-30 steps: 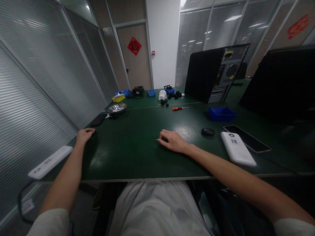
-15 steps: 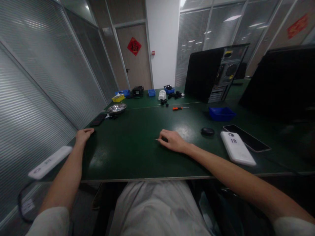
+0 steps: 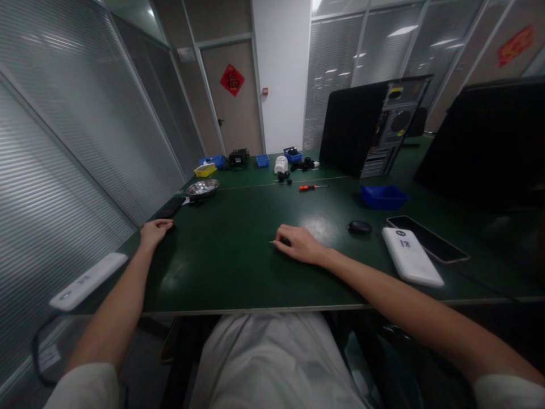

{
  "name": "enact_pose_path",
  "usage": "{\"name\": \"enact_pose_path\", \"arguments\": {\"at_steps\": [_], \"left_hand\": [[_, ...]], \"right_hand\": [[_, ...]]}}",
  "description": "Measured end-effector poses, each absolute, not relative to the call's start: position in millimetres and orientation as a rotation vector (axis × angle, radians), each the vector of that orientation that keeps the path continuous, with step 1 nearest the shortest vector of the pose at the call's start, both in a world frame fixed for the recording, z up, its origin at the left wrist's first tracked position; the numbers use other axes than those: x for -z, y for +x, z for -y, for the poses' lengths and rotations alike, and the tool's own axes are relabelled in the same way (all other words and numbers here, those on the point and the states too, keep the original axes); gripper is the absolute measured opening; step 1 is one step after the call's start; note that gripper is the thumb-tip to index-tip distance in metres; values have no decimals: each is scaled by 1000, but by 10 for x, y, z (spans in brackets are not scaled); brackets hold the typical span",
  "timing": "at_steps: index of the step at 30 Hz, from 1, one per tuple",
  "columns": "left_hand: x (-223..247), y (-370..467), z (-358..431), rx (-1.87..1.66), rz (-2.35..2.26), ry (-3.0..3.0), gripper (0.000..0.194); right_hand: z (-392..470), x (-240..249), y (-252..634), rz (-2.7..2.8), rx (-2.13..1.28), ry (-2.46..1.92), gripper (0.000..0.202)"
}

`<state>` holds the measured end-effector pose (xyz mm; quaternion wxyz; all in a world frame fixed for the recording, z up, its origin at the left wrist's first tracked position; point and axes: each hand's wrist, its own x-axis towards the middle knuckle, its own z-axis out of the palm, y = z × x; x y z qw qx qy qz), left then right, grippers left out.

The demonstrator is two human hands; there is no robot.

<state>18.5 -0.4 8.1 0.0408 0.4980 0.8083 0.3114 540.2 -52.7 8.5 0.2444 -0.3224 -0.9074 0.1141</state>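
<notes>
My right hand (image 3: 296, 243) rests on the green table (image 3: 238, 216) with its fingers curled in. From its fingertips juts a thin, pale, pointed piece (image 3: 271, 242), too small to name. On the left, my left hand (image 3: 155, 232) is at the table's edge, its fingers bent and pressed together; whatever they may hold is hidden. Just beyond it lies a dark phone-like slab (image 3: 171, 207). Further back stands a shiny metal bowl (image 3: 203, 188). An orange-and-black screwdriver (image 3: 307, 188) lies beyond my right hand.
On the right are a black mouse (image 3: 360, 228), a white power bank marked 18 (image 3: 412, 257), a dark phone (image 3: 430, 241) and a blue tray (image 3: 384, 197). A computer case (image 3: 355, 130) stands behind. A long white device (image 3: 87, 282) sits at the left edge.
My left hand has shifted a little to the right and away from me, toward the dark slab. My right hand stays in place.
</notes>
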Motion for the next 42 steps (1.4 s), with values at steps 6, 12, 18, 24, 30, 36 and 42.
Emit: {"name": "enact_pose_path", "arguments": {"at_steps": [6, 12, 18, 24, 30, 36, 42], "left_hand": [[-60, 1411, 52, -766, -1626, 1901, 49], [-14, 2728, 383, -704, -1102, 2166, 34], [-2, 2895, 513, -793, -1051, 2254, 37], [-17, 2797, 558, -733, -1070, 2358, 36], [-21, 2798, 578, -726, -1045, 2368, 36], [-46, 2798, 603, -733, -1050, 2344, 34], [-39, 2792, 612, -821, -968, 2291, 25]], "right_hand": [[522, -58, 5400, 2471, -285, -878, 15], [506, -19, 5394, 2478, -240, -905, 15], [513, -24, 5394, 2484, -228, -924, 15], [506, -50, 5403, 2495, -239, -992, 15], [518, -70, 5394, 2524, -211, -991, 15], [539, -80, 5391, 2539, -189, -982, 16], [558, -68, 5374, 2516, -190, -948, 16]]}}
